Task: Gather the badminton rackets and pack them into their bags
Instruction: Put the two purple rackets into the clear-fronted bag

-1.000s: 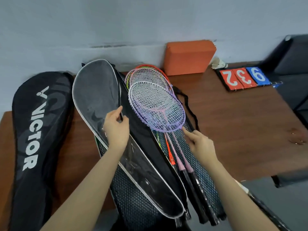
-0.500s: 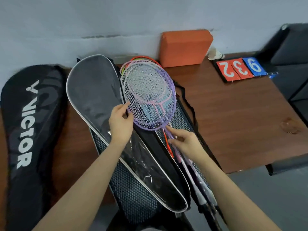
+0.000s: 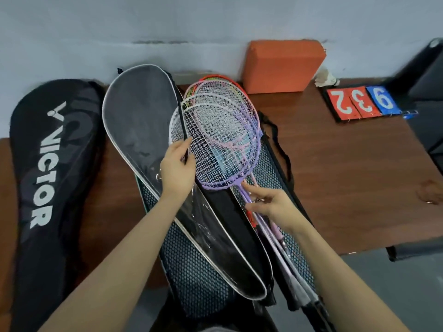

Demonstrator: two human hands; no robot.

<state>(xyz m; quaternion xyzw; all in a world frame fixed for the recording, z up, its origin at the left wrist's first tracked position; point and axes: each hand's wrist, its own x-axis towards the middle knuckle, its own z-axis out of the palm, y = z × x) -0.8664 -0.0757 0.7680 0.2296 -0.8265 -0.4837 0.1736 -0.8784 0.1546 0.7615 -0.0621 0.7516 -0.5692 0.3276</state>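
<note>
Two bare forearms entering from the bottom edge, uncovered as far down as the view reaches (no sleeve or cuff anywhere in sight). Left hand (image 3: pixel 177 169) and right hand (image 3: pixel 271 204) both ungloved. Wrists plain: no watch, no bracelet, no strap. Fingers slender, nails short and unpainted as far as can be told. No ring discernible on the visible fingers, though some blur there. Rest of the person out of view.
</note>
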